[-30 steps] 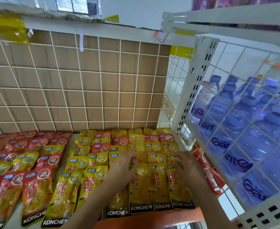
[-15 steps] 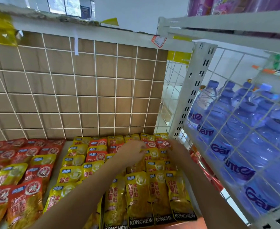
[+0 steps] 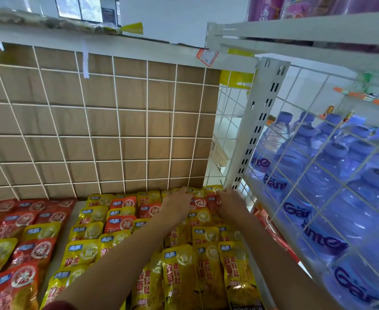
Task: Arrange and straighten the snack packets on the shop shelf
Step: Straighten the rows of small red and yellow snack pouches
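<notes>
As you look along the shelf (image 3: 77, 211) toward the post (image 3: 260, 121), the nearest rows are the yellow packets (image 3: 179, 276). They lie flat in overlapping columns left of the post's foot. Farther left of the post, the red packets (image 3: 22, 285) lie in their own columns. Both of your forearms extend over the yellow columns.

Your left hand (image 3: 177, 204) lies on the back rows, left of the post's foot, with its fingers nearly straight and flat on the packets. Your right hand (image 3: 231, 204) is just beside the post's foot, with its fingers bent down onto the back rows; you cannot tell whether they pinch a packet. One red pack (image 3: 198, 202) shows between the hands.

Behind the back row, left of the post, stands the grid panel (image 3: 94, 130). Right of the post, behind wire mesh, stand the bottles (image 3: 318, 175).
</notes>
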{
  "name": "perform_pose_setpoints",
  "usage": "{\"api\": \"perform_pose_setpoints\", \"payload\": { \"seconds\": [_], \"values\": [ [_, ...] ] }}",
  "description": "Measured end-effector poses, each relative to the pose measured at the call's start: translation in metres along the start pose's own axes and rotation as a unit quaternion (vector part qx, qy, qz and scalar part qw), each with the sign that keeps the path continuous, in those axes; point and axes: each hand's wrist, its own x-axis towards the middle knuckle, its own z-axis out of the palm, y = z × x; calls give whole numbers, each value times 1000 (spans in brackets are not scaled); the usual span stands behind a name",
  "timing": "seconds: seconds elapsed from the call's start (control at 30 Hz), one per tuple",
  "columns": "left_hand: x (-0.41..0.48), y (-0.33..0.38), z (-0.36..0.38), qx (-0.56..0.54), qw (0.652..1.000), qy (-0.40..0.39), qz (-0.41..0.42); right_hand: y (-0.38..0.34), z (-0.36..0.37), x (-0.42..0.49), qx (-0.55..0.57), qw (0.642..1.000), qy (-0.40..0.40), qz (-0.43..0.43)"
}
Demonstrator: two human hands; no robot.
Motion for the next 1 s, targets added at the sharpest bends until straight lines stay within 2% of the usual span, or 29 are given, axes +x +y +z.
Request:
{"api": "perform_pose_setpoints", "payload": {
  "seconds": [0.2,0.4,0.5,0.67,0.8,1.0],
  "values": [
    [4,-1,-3,-123,991,32,-28,0,-3,7,-6,1000,22,-8],
    [6,1,-5,-188,981,26,-38,0,-10,3,-26,999,18,-21],
    [7,0,-2,-212,975,46,-50,1,-13,1,6,1000,16,-19],
    [9,2,-1,-263,956,110,-72,3,-11,-4,86,991,102,2],
    [11,5,-7,-308,937,150,-66,0,-23,-2,174,968,179,22],
    [9,14,-36,-428,871,223,-94,-1,-50,-4,237,940,242,36]
  ]
}}
